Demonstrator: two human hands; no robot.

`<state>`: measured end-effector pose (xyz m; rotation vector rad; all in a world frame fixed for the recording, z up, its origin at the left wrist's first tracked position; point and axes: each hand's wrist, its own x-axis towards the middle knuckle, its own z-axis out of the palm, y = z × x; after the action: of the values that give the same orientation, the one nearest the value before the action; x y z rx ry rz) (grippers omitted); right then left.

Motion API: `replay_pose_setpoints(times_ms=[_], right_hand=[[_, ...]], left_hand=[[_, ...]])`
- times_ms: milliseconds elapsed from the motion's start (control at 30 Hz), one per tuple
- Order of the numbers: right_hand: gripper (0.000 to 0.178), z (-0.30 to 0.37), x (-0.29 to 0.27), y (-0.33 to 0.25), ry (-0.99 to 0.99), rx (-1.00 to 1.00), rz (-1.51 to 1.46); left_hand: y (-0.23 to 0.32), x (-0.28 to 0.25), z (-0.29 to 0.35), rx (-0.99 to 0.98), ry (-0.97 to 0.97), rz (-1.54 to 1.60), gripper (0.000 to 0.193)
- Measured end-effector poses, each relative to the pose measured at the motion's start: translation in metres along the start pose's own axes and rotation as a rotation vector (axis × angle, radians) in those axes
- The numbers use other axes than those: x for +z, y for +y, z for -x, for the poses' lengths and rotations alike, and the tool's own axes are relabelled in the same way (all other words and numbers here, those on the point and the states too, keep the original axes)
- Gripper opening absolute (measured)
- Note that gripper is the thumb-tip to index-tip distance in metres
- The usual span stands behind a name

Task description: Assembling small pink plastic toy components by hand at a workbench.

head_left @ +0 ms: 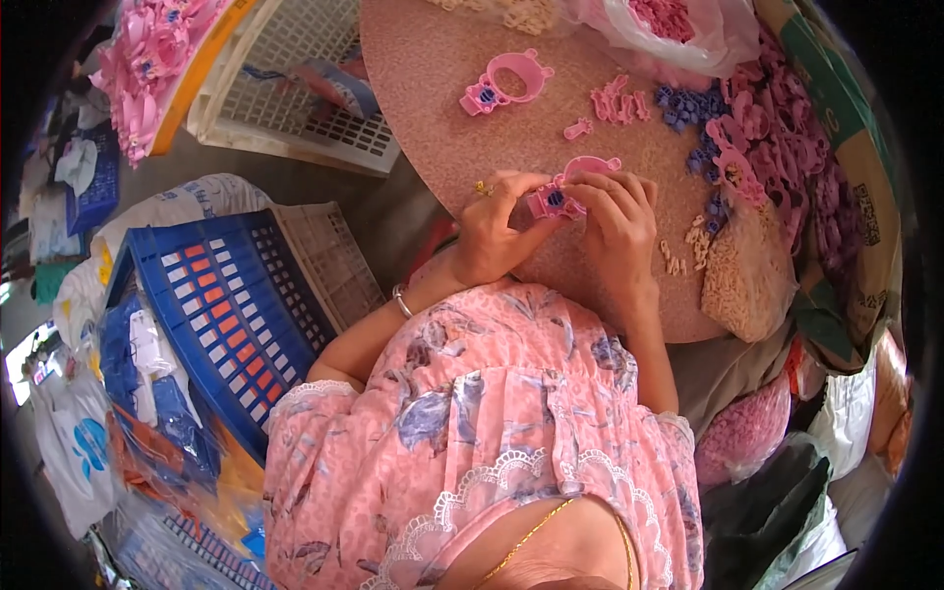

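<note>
Near the centre of the frame, just above the patterned pink dress (472, 393), 2 hands grasp a pink ring-shaped piece (557, 199) over the round speckled table (418, 98). The left hand (500, 231) pinches its blue-centred end between thumb and fingers; a yellow finger ring (481, 188) sits on that hand. The right hand (619, 221) has its fingers bent over the opposite side of the piece, partly hiding it. A similar pink ring (490, 93) lies in the upper middle of the frame, well apart from both hands. To its right are 1 loose small pink part (578, 129) and a cluster of more pink parts (619, 101). Towards the upper right, a pile of blue parts (691, 106) borders a heap of pink and purple pieces (787, 128). Right of centre, a clear bag of beige pieces (749, 270) rests near the table's edge
</note>
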<state>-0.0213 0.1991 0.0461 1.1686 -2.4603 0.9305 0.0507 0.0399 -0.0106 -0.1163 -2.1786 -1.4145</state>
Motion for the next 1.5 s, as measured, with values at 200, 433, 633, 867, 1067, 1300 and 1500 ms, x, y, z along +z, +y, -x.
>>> replay_pose_setpoints(times_ms=[200,433,633,867,1067,1300,1500], right_hand=[[0.024,-0.002,-0.008,0.001,-0.091,-0.098,0.094],[0.03,-0.008,-0.016,-0.007,-0.172,0.013,0.112],[0.021,-0.008,-0.034,-0.001,0.123,0.254,0.064],[0.026,-0.009,-0.007,-0.014,0.088,0.359,0.127],[0.038,-0.011,-0.002,-0.004,-0.01,0.398,0.197],[0.033,-0.004,-0.012,0.014,0.14,0.605,-0.18],[0.042,-0.021,0.003,0.059,-0.005,0.144,0.006]], left_hand=[[0.004,-0.001,-0.001,0.039,-0.032,0.004,0.05],[0.002,0.0,0.001,0.025,-0.005,0.049,0.049],[0.004,-0.001,-0.002,-0.03,-0.03,0.016,0.047],[0.001,0.0,-0.003,0.035,-0.031,0.043,0.045],[0.0,-0.002,-0.002,0.085,-0.087,0.044,0.042],[0.007,0.001,-0.005,0.025,0.033,-0.131,0.041],[0.006,0.002,-0.006,0.012,0.153,-0.115,0.045]])
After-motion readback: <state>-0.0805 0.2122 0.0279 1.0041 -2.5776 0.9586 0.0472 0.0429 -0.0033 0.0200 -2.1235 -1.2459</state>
